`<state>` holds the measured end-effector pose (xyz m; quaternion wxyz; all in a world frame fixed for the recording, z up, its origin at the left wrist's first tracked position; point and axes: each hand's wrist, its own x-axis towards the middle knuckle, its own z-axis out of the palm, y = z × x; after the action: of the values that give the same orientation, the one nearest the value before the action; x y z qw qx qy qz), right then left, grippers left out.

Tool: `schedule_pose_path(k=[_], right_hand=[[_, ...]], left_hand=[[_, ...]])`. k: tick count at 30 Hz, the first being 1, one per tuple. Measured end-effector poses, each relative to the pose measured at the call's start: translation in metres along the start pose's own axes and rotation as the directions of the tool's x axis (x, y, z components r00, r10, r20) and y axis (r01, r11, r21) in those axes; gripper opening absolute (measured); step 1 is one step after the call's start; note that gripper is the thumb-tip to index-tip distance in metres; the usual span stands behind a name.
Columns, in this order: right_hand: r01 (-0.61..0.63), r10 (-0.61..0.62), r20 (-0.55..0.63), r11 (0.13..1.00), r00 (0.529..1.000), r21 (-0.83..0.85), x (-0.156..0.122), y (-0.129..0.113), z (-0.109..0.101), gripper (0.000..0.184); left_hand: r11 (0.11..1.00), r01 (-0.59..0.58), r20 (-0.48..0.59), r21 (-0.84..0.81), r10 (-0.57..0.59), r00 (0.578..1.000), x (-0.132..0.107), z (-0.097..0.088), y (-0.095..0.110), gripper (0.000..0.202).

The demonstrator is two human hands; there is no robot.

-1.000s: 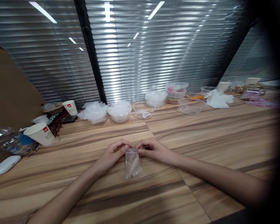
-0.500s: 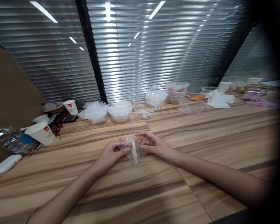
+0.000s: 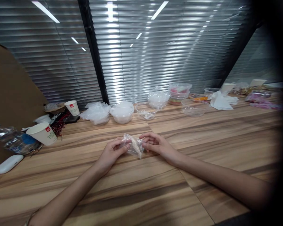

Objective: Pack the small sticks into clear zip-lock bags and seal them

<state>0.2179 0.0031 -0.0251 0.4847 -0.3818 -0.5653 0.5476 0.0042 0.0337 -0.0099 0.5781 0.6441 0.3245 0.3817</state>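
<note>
A small clear plastic bag (image 3: 133, 145) with something pale inside is held sideways just above the wooden table (image 3: 141, 185), between both my hands. My left hand (image 3: 112, 153) pinches its left end with curled fingers. My right hand (image 3: 157, 145) grips its right end, fingers bent around the plastic. Both forearms reach in from the near edge.
Along the back of the table stand clear plastic bowls (image 3: 122, 113), a heap of plastic bags (image 3: 96, 113), stacked tubs with coloured contents (image 3: 179, 93) and white tissue (image 3: 221, 101). At the left are paper cups (image 3: 42, 133), a crushed water bottle (image 3: 11, 141) and a white case (image 3: 7, 163).
The bag was hanging upright from its top edge, resting on the table. Both hands have since lifted it, turned it sideways and moved it slightly away from me.
</note>
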Motion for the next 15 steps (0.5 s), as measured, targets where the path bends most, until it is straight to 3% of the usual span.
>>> schedule_pose_path(k=[7, 15], right_hand=[[0.004, -0.004, 0.113, 1.0, 0.994, -0.005, -0.0015, -0.0024, 0.0013, 0.03], [0.014, 0.002, 0.224, 0.997, 0.975, -0.073, -0.0047, -0.0054, 0.004, 0.029]], left_hand=[[0.999, -0.007, 0.005, 0.052, 0.007, 1.0, 0.0005, -0.0009, 0.0001, 0.026], [0.998, 0.057, 0.003, -0.04, -0.057, 0.998, -0.0003, -0.0042, -0.0013, 0.016]])
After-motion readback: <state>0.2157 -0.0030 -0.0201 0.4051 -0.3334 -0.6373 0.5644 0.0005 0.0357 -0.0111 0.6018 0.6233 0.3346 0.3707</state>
